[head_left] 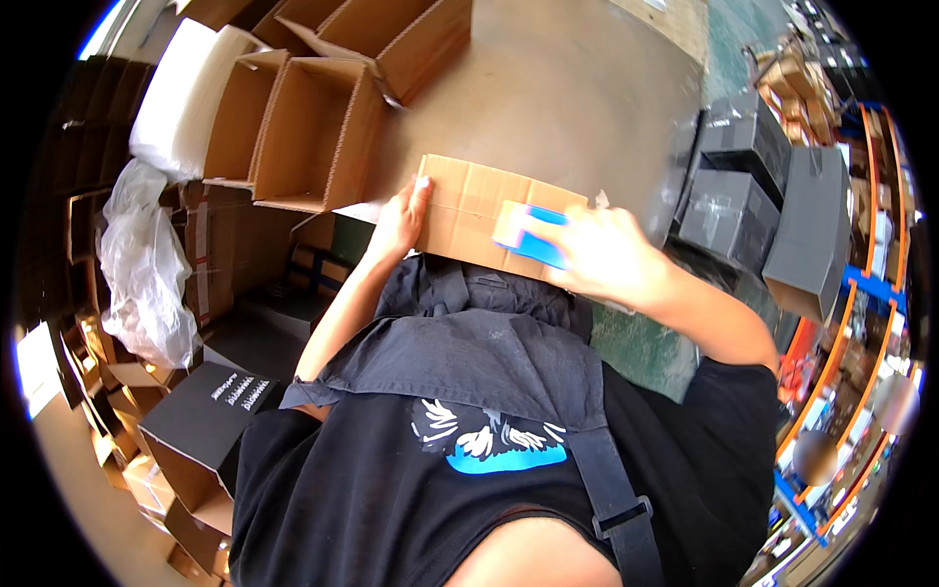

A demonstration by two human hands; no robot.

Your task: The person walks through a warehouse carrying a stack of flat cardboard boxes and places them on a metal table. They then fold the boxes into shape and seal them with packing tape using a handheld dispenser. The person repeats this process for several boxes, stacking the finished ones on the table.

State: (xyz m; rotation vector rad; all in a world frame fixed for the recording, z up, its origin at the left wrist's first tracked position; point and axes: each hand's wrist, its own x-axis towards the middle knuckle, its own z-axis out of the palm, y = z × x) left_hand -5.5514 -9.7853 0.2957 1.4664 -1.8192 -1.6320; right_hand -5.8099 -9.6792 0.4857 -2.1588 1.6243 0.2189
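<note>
A brown cardboard box [460,205] lies in front of my body at the near edge of the table. My left hand [399,217] grips its left end, the thumb on the upper edge. Over the right part of the box is my right hand [606,249], slightly smeared by motion. Its fingers are closed on a blue-and-tan object [541,245], which lies against the cardboard face. The kind of that object is too blurred to make out, and my fingers hide part of it.
Open cardboard boxes [318,127] stand at the table's left, beside a white wrapped roll [181,93]. Clear plastic film [147,264] hangs below them. Dark grey boxes [729,215] are stacked at the right, before orange-and-blue shelving [873,284]. A black box [210,411] stands near my left elbow.
</note>
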